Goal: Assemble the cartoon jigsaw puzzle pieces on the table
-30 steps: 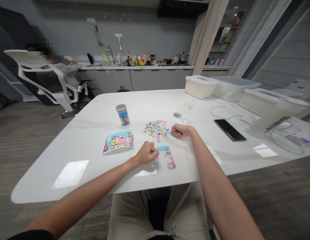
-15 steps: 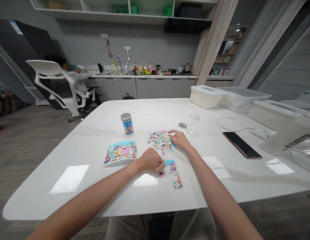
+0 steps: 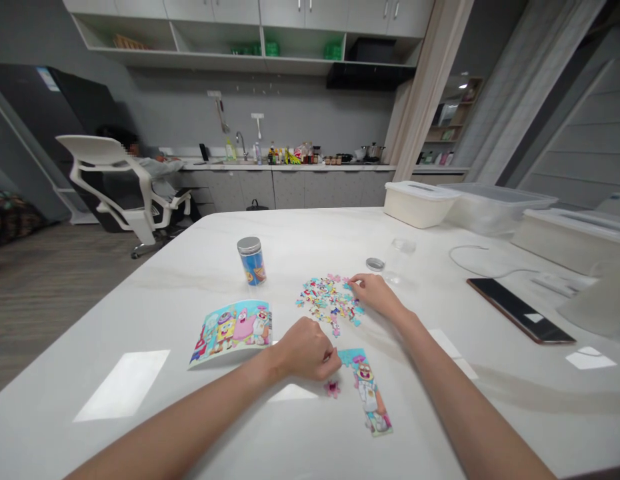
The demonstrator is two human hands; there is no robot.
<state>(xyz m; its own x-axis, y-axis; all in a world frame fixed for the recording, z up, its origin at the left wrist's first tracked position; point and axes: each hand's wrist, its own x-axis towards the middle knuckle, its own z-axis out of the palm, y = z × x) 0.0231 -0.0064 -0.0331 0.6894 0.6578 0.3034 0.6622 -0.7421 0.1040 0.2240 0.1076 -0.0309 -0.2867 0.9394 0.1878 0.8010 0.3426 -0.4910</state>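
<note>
Pink and turquoise loose pieces [image 3: 327, 300] lie at the right hand [image 3: 374, 293], its fingertips narrowed; the left hand [image 3: 307, 352] curls beside the joined strip [image 3: 372, 396], long axis far-left to near-right. Whether either holds anything, I cannot tell. Farther left stands a blue-labelled jar [image 3: 253, 268].

grey rear wall [image 3: 185, 100], white cupboards [image 3: 330, 15] above, grey cabinets [image 3: 320, 190] below. white office chair [image 3: 139, 222] at left on grey-brown floor [image 3: 80, 267]. glossy white bench [image 3: 140, 307] reflects light patches [image 3: 123, 385].
</note>
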